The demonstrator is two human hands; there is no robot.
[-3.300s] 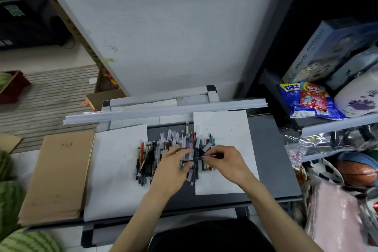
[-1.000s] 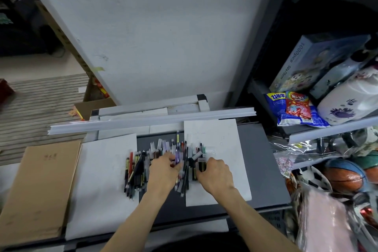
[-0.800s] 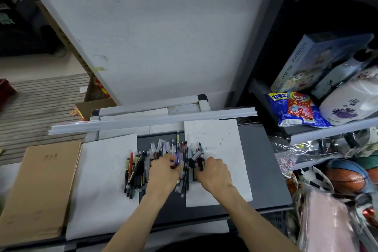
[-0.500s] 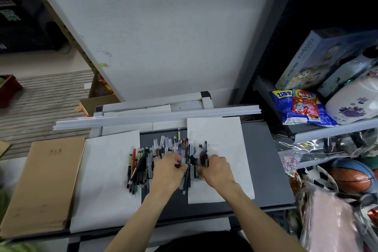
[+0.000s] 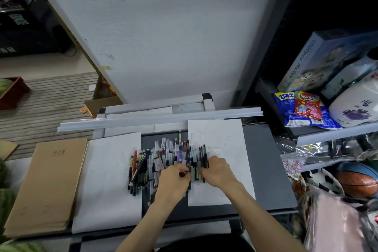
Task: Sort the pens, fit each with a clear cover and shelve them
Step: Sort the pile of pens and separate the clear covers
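A stack of brown paper [image 5: 47,186] lies at the worktop's [image 5: 263,170] left edge, with a white sheet [image 5: 106,180] beside it. The pen pile [image 5: 163,159] sits mid-worktop, just beyond both hands. The left hand [image 5: 173,180] covers the pile's near side, its curled fingers pinching a pen [image 5: 182,173]. The right hand [image 5: 217,170] curls its fingertips onto dark pens [image 5: 202,155] at the pile's right edge; I cannot tell whether it grips any.

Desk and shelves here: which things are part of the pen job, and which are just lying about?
In the job: pens piled on the grey desk; left hand and right hand, both in the pile.
Lying about: brown paper stack; snack bag; puzzle box; basketball.
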